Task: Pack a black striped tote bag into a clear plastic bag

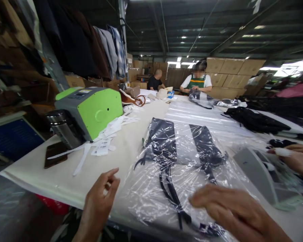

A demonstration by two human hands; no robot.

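Note:
A clear plastic bag [141, 188] lies flat on the table in front of me. Inside it is a dark backpack [164, 137] with a pale grey middle panel and black straps trailing toward me. My left hand [101, 198] hovers left of the plastic, its thumb and forefinger curved and apart with nothing between them. Over the lower right part of the plastic is my right hand [232, 208], slightly blurred, with fingers stretched out and no object visible in it. Whether its fingers touch the plastic I cannot tell.
Left stand a green-and-grey machine [98, 111], a steel flask [63, 127], a phone [54, 154] and paper labels [102, 146]. On the right, another person's hand [298, 161] holds something white near a grey tape dispenser [257, 174]. Clear plastic sheets [197, 114] lie beyond; two people work at the back.

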